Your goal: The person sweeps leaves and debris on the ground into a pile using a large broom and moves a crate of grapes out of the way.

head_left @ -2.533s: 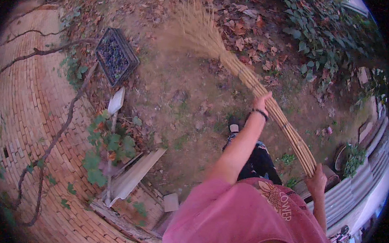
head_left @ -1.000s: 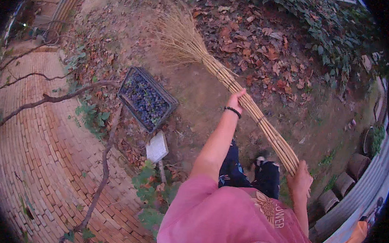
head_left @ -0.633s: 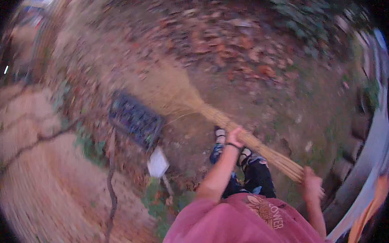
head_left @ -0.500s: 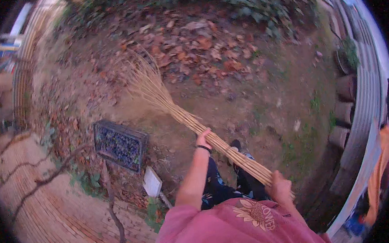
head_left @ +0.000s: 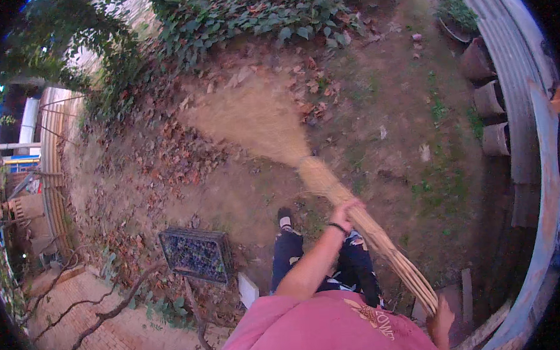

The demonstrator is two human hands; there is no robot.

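The person grips a long straw broom [head_left: 332, 184] with both hands: the left hand [head_left: 345, 211] is closed around the bundled shaft about midway along it, a dark band on that wrist, and the right hand [head_left: 441, 318] is wrapped around the upper end at about 5 o'clock in the view. The broom runs on a diagonal from that hand up toward 11 o'clock, and its fanned bristles [head_left: 254, 115] are smeared by motion over the bare dirt, just short of the dry leaves [head_left: 164, 163] scattered toward 10 o'clock. A dark metal grate [head_left: 195, 254] lies at 8 o'clock near the brick paving [head_left: 117, 339], and clay pots [head_left: 487, 98] line the corrugated fence [head_left: 535, 146] at 2 o'clock. To sweep well here, I judge the lower hand should steer while the upper hand acts as the pivot, with the bristle tips kept light on the soil so that leaves move and dirt does not. Short overlapping strokes, all pulled toward one side, would likely gather the litter better than wide swings, and the feet [head_left: 286, 218] should stay behind the fan
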